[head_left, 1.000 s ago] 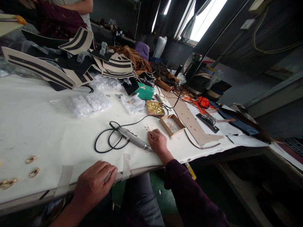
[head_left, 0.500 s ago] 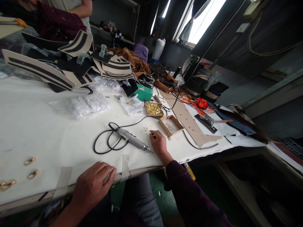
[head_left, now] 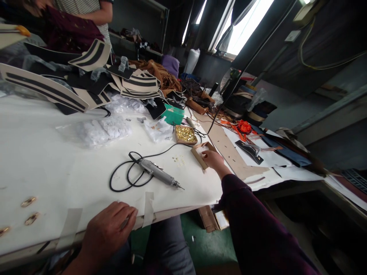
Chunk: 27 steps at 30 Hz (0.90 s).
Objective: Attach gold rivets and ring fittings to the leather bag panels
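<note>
My right hand reaches into a small open cardboard box, its fingers bent together at the pale contents. What sits between the fingertips is hidden. My left hand rests at the table's front edge with fingers curled and thumb against them; whatever it may hold is hidden. Between the hands lies a grey electric screwdriver, its bit pointing right and its black cord looped beside it. Small gold pieces are scattered left of the box. Behind them stands another box full of gold-coloured hardware.
Several gold metal links lie at the left. Plastic-wrapped white bundles, striped curved panels and a green box sit farther back. On the right is a black strip with a handle. A person stands across the table.
My right hand has moved right and away from me, from beside the scattered gold pieces into the cardboard box. My left hand stays near the edge. The view has shifted slightly.
</note>
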Tool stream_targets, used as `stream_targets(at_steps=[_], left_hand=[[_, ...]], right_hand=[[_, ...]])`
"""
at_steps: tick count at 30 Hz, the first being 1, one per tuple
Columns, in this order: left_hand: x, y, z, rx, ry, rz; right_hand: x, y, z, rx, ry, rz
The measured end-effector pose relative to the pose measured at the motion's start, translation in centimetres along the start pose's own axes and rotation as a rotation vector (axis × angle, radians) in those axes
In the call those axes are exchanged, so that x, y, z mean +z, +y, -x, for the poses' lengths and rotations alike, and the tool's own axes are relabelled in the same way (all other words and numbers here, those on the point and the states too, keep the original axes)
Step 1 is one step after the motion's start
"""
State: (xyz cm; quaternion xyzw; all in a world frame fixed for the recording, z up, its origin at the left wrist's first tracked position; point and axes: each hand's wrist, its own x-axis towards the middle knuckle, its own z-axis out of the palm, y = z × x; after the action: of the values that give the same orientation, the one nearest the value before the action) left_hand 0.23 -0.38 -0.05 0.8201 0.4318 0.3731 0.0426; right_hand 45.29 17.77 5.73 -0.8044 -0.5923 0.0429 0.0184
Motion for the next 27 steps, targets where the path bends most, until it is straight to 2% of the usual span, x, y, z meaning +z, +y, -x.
stream_targets(at_steps=[3,7,17,23,27], left_hand=[[0.0,0.0,0.1,-0.001,-0.004,-0.009],[0.0,0.0,0.1,0.001,0.000,-0.013],[0.0,-0.2,0.2,-0.007,-0.011,-0.033],[0.1,-0.3,0.3,-0.024,-0.001,-0.023],[0.0,-0.2,0.2,-0.036,0.009,0.015]], right_hand=[[0.4,-1.0,-0.7,-0.035,-0.078,0.050],[0.4,-1.3,-0.3,-0.053,-0.075,0.060],[-0.1,-0.4,2.0,0.022,0.164,-0.023],[-0.2,-0.8,2.6,0.015,0.263,-0.070],[-0.9,-2.1,3.5,-0.042,0.314,-0.119]])
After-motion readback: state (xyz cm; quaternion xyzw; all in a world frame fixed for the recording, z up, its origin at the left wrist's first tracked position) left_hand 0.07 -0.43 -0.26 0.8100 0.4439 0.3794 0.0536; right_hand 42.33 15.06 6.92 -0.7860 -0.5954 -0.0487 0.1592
